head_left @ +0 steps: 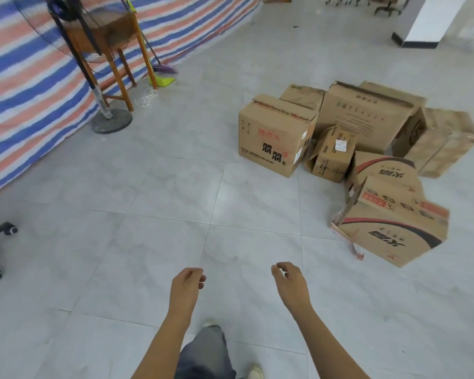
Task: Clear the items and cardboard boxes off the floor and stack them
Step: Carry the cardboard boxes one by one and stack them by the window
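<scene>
Bare forearms led out to the left hand (pixel 188 281) and the right hand (pixel 289 283). Both were held low in front of the body, fingers loosely curled and relaxed, grasping nothing. Below and between them showed one trouser leg (pixel 203 351) and two pale shoes (pixel 255 373) on the tiled floor (pixel 148 187).

No box was touched, so the step in hand looked like the approach, with the clearing not yet begun. All the cardboard boxes lay in one huddle on the floor, ahead and to the right of the right hand and well apart from both hands.

Nearest that hand stood the red-and-black printed box (pixel 394 225), with loose, torn flaps on its left end. Just beyond it lay a second printed box (pixel 383 166) of the same pattern. Farther out came:
- the small labelled box (pixel 333 155)
- the bold-lettered box (pixel 271 138) to its left
- the tall box (pixel 367 116) behind
- a worn box (pixel 446 143) at the far right
- a scuffed box (pixel 303 95) behind the bold-lettered one

That made seven for certain. A brown edge behind the tall box might have been an eighth, but it was hard to tell.

The next move likely called for stepping forward and right. Both hands would then spread to take the nearest box by opposite sides, minding its flaps.

Far off to the left of the left hand stood one pedestal fan (pixel 111 120), one wooden stand (pixel 121 75) and two chair castors (pixel 11 230).
</scene>
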### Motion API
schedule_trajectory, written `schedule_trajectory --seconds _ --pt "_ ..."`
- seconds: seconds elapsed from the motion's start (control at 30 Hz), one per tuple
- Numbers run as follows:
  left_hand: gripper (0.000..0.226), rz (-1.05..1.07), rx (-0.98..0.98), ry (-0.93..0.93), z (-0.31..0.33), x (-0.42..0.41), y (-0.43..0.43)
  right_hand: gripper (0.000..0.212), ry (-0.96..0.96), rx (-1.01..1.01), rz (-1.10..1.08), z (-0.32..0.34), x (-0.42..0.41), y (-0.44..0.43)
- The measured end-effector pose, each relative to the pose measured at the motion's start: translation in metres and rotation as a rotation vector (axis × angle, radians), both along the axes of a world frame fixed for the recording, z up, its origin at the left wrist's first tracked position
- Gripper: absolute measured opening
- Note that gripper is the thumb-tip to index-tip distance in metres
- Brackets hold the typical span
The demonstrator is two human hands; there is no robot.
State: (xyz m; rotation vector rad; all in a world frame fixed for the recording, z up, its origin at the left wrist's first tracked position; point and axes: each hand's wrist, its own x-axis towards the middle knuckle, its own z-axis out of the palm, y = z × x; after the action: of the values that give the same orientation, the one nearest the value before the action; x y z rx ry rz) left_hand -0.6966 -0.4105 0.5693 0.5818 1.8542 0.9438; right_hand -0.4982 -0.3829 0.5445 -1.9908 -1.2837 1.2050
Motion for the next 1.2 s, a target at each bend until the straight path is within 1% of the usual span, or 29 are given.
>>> schedule_trajectory --seconds 0.1,0.2,0.3,0.43,0.53,0.67,0.77,0.93,1.03,1.2 --pt "0.012 0.033 -0.027 -0.016 -0.012 -0.016 0.053 0.036 -0.034 -0.030 0.009 -0.006 -0.010 0.051" --pt "0.011 0.017 -0.016 -0.020 -0.015 -0.037 0.122 0.035 -0.051 -0.003 -0.043 -0.005 -0.022 0.114" --pt "0.011 -0.012 0.035 -0.031 -0.004 -0.064 0.199 0.035 -0.042 0.024 -0.097 -0.001 -0.041 0.177" --pt "0.017 -0.021 0.101 -0.049 0.018 -0.101 0.293 0.035 -0.060 0.049 -0.124 0.009 -0.070 0.247" --pt "0.017 -0.006 0.074 -0.086 0.016 -0.113 0.344 0.036 -0.097 0.039 -0.131 0.010 -0.081 0.282" --pt "0.015 -0.068 -0.051 -0.132 -0.011 -0.109 0.373 0.037 -0.138 -0.046 -0.152 -0.001 -0.083 0.313" --pt "0.014 -0.116 -0.111 -0.146 -0.022 -0.105 0.399 0.036 -0.148 -0.077 -0.173 -0.008 -0.080 0.348" --pt "0.014 -0.088 -0.082 -0.098 -0.027 -0.106 0.482 0.037 -0.138 -0.079 -0.165 -0.018 -0.074 0.428" --pt "0.014 -0.128 -0.078 -0.076 -0.031 -0.090 0.537 0.038 -0.129 -0.050 -0.175 -0.020 -0.058 0.488" --pt "0.015 -0.136 -0.015 -0.029 -0.015 -0.056 0.651 0.037 -0.047 0.000 -0.265 -0.003 -0.017 0.619"
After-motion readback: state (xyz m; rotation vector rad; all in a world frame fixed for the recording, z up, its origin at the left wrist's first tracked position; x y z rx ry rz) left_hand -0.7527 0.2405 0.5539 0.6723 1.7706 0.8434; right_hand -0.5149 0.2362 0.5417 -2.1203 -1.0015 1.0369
